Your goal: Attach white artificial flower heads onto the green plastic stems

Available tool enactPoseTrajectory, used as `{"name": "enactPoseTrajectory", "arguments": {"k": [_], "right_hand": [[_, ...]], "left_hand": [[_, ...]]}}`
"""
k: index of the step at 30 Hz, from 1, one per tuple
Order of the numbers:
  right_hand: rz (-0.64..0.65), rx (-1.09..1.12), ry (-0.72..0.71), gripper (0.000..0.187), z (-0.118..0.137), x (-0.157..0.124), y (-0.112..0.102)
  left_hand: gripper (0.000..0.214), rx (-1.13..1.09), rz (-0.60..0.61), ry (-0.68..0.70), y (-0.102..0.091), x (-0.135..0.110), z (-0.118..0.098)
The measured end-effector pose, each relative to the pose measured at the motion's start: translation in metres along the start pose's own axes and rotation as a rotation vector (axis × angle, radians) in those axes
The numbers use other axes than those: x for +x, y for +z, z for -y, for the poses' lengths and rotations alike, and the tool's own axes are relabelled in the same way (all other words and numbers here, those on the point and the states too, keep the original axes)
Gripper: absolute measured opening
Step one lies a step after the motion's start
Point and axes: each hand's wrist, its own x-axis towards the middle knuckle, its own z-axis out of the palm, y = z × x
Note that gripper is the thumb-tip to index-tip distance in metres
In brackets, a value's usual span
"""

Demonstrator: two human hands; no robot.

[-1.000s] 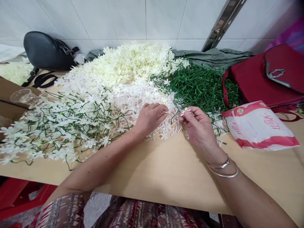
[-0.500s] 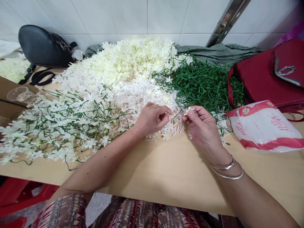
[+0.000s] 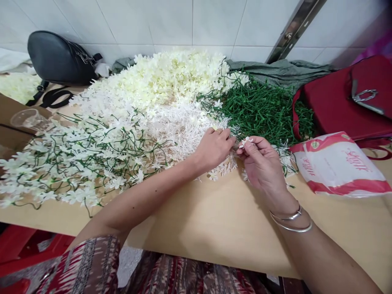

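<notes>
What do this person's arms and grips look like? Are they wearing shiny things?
Yes! The right arm wears two thin, silvery bracelets. The left arm has a short sleeve patterned in dark red, brown and pale jagged shapes. The left grip and right grip wear no gloves. The right sleeve is out of view.

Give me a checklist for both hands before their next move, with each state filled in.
1. White flower secured in the right hand: ok, pinched between thumb and fingers.
2. Left hand grip confirmed: cannot tell, its fingertips are hidden.
3. Green stems close by: ok, piled just beyond the right hand.
4. Red bag apart from the stems: not ok, its strap overlaps them in view.
5. Pink-and-white packet apart from the right hand: ok.
</notes>
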Motion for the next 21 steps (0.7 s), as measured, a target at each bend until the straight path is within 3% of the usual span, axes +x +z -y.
{"name": "enactPoseTrajectory", "arguments": {"k": [3, 6, 9, 13, 18, 21], "right_hand": [[0.014, -0.008, -0.032, 0.032, 0.002, -0.001, 0.002], [-0.009, -0.015, -0.036, 0.033, 0.002, -0.004, 0.004], [0.006, -0.093, 0.006, 0.032, 0.001, -0.009, 0.008], [0.075, -0.220, -0.018, 0.028, -0.002, -0.017, 0.012], [0.126, -0.198, -0.008, 0.025, 0.003, -0.020, 0.013], [0.151, -0.157, 0.014, 0.025, 0.008, -0.021, 0.014]], "left_hand": [[0.021, -0.015, -0.067, 0.034, -0.015, -0.020, 0.014], [0.027, -0.106, -0.214, -0.010, -0.033, -0.045, 0.027], [0.020, -0.377, -0.320, -0.167, -0.044, -0.064, 0.029], [0.014, -0.790, -0.406, -0.343, -0.046, -0.073, 0.015], [0.021, -1.194, -0.293, -0.411, -0.045, -0.074, 0.003], [0.021, -1.306, -0.243, -0.450, -0.042, -0.074, 0.000]]}}
